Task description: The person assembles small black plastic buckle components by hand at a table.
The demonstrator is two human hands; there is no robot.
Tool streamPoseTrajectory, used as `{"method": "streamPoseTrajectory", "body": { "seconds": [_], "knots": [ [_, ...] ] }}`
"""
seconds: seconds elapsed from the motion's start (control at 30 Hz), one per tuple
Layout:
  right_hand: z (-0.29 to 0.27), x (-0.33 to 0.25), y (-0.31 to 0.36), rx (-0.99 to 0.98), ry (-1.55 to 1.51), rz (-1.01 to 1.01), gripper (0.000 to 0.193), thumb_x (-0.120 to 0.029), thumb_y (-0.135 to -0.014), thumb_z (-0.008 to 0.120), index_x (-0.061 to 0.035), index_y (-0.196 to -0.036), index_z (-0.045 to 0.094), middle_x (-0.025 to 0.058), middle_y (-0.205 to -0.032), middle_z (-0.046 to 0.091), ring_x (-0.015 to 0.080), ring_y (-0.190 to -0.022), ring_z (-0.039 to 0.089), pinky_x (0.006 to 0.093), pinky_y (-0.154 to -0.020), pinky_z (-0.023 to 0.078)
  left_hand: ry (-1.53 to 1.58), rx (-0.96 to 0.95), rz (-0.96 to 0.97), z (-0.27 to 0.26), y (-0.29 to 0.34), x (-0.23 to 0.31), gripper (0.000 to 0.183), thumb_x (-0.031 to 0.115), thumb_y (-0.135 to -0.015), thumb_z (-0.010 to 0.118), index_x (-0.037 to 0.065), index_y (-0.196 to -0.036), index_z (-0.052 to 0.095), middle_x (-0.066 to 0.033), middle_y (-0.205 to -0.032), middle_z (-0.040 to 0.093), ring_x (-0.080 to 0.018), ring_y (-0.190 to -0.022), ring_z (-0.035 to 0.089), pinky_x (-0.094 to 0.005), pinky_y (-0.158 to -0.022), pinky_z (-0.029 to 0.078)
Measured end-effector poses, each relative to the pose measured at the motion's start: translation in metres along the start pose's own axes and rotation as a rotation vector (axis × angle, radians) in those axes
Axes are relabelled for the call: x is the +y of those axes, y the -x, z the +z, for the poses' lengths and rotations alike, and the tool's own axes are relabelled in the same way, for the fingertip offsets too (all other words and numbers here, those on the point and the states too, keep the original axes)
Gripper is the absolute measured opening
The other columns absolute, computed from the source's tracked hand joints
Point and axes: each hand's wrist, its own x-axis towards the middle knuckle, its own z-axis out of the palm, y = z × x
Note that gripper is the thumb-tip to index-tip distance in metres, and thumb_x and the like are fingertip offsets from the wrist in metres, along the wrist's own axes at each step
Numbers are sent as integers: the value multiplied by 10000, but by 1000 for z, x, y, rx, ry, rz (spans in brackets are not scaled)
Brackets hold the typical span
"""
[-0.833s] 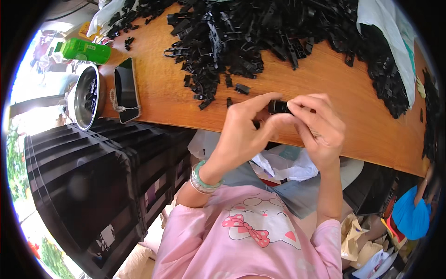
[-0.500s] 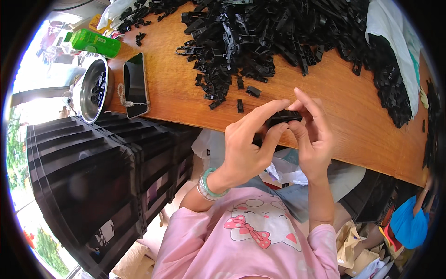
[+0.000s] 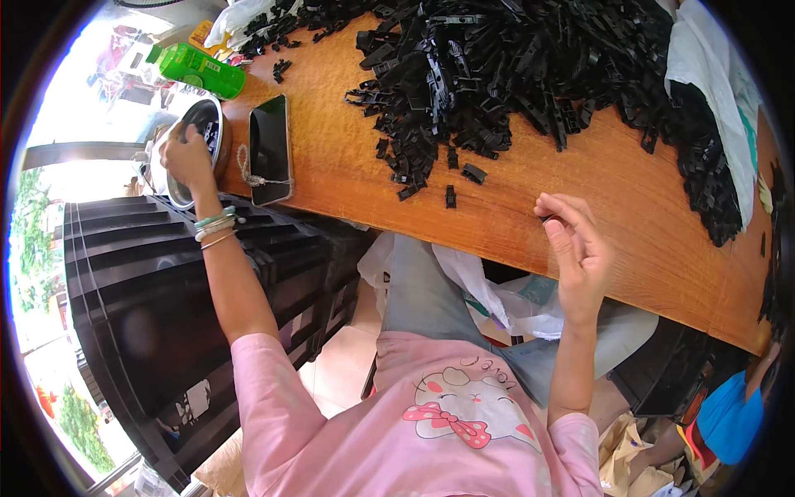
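My left hand (image 3: 187,159) is over the rim of a round metal bowl (image 3: 220,157) at the left table edge. Its fingertips point down and are partly hidden, so I cannot tell whether they grip anything. Inside the bowl lie small dark parts (image 3: 213,137). Above the front edge of the table, my right hand (image 3: 580,248) is closed in a pinch. A small black plastic piece (image 3: 546,218) shows between its thumb and fingers, mostly covered. Several loose black plastic clips (image 3: 474,173) lie on the wood to the left of this hand.
A large heap of black plastic parts (image 3: 513,74) covers the back of the wooden table (image 3: 348,182). A phone (image 3: 270,149) with a beaded strap and a green bottle (image 3: 199,70) are near the bowl. Black crates (image 3: 157,298) stand below left. A white bag (image 3: 704,58) is at right.
My hands were together around a black plastic part. The left hand has moved away to the bowl at far left. My right hand has stayed near its place. The view has shifted slightly.
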Motion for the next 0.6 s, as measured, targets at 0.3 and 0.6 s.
{"method": "streamPoseTrajectory", "body": {
  "seconds": [0.3,0.6],
  "knots": [
    [-30,4,-39,153,264,-41,168,22,-906,530,60,-1021,646,87,-975,609,148,-891,593,258,-788,471,878,-666,506,-57,100,213,208,183,-809,700,15,-930,680,-119,-842,613,-230,-704,598,-331,-617,462],
    [-66,44,-122,133,906,-263,236,31,-850,552,-66,-1023,680,118,-902,606,281,-787,590,345,-698,470,620,-727,461,-63,96,223,155,136,-765,668,-7,-816,633,-113,-707,572,-238,-609,559,-351,-609,459]
  ]
}}
